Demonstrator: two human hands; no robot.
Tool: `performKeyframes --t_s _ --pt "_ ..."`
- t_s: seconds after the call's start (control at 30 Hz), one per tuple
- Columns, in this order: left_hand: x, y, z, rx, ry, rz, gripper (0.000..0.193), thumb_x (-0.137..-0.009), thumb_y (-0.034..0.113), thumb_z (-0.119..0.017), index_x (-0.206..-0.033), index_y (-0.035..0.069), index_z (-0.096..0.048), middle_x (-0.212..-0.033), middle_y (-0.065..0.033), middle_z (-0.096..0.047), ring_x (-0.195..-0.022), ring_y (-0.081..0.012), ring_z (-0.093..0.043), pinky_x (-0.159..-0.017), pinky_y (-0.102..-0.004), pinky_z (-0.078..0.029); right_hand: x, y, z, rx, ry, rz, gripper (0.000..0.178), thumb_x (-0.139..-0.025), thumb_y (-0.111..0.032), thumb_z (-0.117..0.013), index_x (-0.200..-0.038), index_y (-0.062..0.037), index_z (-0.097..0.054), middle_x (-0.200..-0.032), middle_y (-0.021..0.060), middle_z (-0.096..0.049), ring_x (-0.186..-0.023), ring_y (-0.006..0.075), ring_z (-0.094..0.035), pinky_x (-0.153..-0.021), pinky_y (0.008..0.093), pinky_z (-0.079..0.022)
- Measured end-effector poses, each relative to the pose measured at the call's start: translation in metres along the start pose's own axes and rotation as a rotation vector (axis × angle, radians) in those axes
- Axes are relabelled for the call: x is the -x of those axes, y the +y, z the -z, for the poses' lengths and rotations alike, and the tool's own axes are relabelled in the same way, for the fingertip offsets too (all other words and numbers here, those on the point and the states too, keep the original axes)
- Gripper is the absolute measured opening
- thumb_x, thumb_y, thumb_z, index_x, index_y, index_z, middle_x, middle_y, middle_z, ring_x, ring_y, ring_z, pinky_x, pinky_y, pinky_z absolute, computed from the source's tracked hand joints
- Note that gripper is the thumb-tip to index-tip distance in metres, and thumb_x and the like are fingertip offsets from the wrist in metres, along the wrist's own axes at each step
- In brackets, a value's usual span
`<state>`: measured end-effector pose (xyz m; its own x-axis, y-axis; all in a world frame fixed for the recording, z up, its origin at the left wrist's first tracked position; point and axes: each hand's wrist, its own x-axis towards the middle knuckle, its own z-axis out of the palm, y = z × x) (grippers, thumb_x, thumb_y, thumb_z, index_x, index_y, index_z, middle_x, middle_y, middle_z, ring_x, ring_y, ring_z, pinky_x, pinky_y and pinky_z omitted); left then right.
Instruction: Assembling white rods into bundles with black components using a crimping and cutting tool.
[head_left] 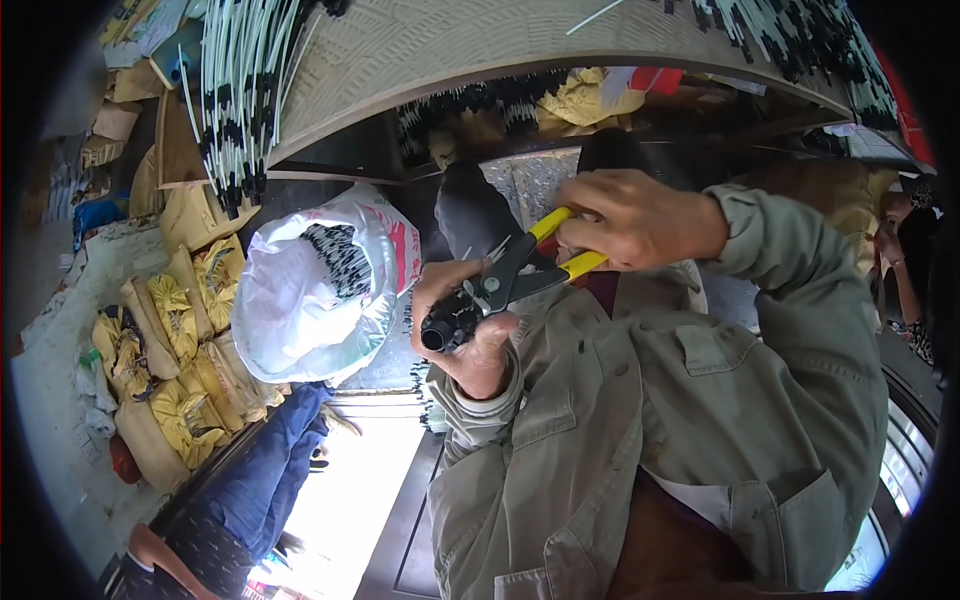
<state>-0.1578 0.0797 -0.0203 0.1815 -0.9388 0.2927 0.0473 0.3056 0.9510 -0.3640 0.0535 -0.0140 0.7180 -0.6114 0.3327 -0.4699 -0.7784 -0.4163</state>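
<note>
My right hand (635,222) is closed around the yellow handles of a pair of dark-jawed pliers (520,268), whose handles stand apart. The pliers' head reaches down to my left hand (475,355). That hand is wrapped round a black cylindrical part (447,331) with a round open end facing up. The pliers' jaws lie at this part; whether they bite on it cannot be made out. Just left of my left hand stands a white plastic bag (300,340) with red print, holding many small black-and-white pieces (340,262).
A patterned table (420,45) carries bundles of white rods with black ends (240,100) at left and a pile of similar rods (800,50) at right. Yellow wrapped packages (180,320) lie at left. Other people (250,490) are at lower left and far right.
</note>
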Motion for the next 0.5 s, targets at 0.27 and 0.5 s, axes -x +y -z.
performKeyframes --t_s 0.27,0.5 --pt "0.001 0.0 0.007 -0.065 0.068 -0.043 0.055 -0.063 0.032 -0.078 -0.094 -0.007 -0.055 -0.084 -0.0146 -0.058 -0.072 -0.0208 -0.053 -0.066 -0.0312 -0.042 -0.009 -0.001 -0.023 -0.078 0.065 -0.032 0.022 -0.067 -0.013 -0.066 -0.079 -0.0029 -0.05 -0.078 0.0099 -0.048 -0.066 0.0245 -0.054 -0.054 0.0334 -0.046" --pt "0.005 -0.005 0.03 0.032 -0.049 0.046 0.06 -0.061 0.043 -0.078 -0.093 0.0 -0.053 -0.083 -0.0105 -0.059 -0.073 -0.0194 -0.054 -0.067 -0.0308 -0.042 -0.032 0.001 0.031 -1.098 -0.586 -0.48 0.027 -0.083 -0.026 -0.061 -0.087 -0.0032 -0.046 -0.072 0.008 -0.056 -0.056 0.0184 -0.06 -0.049 0.0305 -0.046"
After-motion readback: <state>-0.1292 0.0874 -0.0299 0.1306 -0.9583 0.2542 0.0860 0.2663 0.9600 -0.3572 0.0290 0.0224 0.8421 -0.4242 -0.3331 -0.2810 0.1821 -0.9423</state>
